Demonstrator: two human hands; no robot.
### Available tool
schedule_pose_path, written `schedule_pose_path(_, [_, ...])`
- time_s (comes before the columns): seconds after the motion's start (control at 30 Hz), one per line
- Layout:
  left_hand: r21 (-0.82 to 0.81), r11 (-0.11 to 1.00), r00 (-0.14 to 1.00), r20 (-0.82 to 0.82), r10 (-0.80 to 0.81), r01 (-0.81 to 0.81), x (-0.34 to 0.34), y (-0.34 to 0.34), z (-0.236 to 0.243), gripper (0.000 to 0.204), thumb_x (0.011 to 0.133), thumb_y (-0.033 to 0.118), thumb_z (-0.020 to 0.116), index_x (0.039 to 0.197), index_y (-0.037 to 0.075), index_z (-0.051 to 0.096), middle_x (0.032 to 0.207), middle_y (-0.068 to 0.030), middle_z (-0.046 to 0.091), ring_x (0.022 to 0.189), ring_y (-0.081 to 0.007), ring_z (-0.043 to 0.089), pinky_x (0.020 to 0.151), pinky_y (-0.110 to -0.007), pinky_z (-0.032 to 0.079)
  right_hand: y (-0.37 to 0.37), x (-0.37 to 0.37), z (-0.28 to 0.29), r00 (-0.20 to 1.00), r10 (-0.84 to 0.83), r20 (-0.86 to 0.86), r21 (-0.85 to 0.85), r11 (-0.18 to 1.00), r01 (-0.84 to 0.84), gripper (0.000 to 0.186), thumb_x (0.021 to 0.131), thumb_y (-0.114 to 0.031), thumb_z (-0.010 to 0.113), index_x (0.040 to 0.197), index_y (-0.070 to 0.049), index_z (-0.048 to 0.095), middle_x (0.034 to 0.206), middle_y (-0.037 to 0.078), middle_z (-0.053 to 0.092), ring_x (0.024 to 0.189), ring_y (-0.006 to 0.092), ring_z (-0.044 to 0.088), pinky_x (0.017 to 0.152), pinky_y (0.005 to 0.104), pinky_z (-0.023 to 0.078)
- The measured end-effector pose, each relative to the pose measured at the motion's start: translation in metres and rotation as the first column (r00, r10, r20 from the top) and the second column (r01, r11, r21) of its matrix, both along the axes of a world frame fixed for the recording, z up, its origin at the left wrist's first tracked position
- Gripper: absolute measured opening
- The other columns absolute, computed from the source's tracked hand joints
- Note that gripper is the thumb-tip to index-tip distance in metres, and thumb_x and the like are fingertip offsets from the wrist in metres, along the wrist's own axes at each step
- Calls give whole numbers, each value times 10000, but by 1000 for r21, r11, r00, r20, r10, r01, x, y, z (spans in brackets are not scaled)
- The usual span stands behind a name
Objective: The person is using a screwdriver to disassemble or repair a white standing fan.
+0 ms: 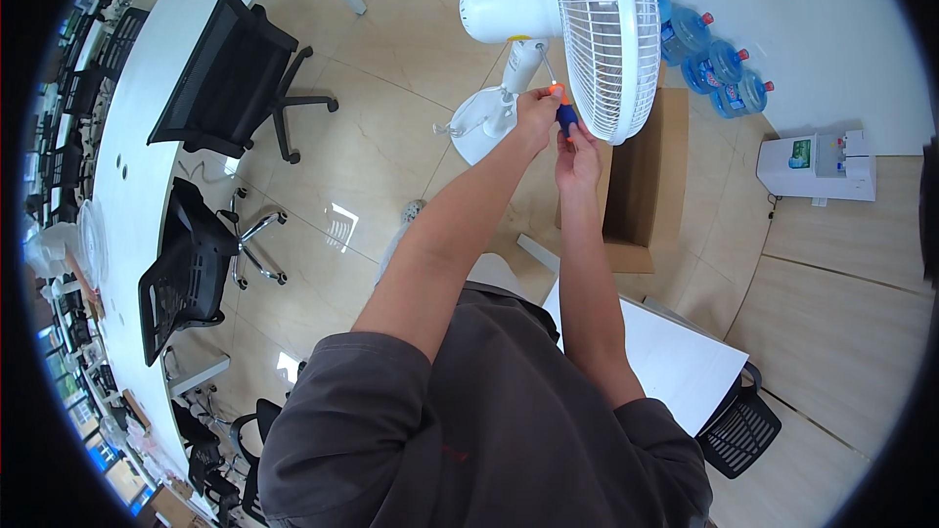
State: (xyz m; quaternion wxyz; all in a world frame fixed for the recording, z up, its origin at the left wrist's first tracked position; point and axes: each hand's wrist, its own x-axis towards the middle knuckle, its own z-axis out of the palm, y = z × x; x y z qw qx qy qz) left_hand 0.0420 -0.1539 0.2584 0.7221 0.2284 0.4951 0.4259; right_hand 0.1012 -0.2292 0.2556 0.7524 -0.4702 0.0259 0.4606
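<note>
A white pedestal fan [506, 5] with a wire grille stands ahead of me, its motor housing turned sideways above a jointed neck and round base. An orange and blue screwdriver [566, 115] has its shaft reaching up to the neck below the housing, near a small fitting. My left hand [537, 113] is closed on the screwdriver's upper, orange part. My right hand [577, 154] grips the lower end of its handle with the fingertips. A white cable hangs beside the base.
An open cardboard box [665, 191] lies right of the fan; blue water bottles [728, 66] and a white dispenser [817, 166] stand along the right. A white table [675, 362] is by my right arm. Black chairs [217, 73] and a long curved desk [147, 176] line the left.
</note>
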Motion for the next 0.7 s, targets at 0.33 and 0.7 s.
schedule_pose_path(0.33, [-66,998,999,48,7,-4,-6,0,7,232,932,176,546,1012,-40,565,868,-124,631,700,-177,596,660,-321,516,2,1,2,988,137,71,-36,990,-135,268,808,62,626,1040,-49,550,960,73,595,796,158,572,678,268,491])
schedule_pose_path(0.7, [-170,980,916,369,159,-102,-9,-3,8,211,985,126,375,1054,-28,500,872,-159,623,687,-217,594,665,-341,525,10,-7,9,985,160,-68,-64,984,-164,312,862,-51,621,1156,-122,543,1056,22,579,901,142,545,715,323,457])
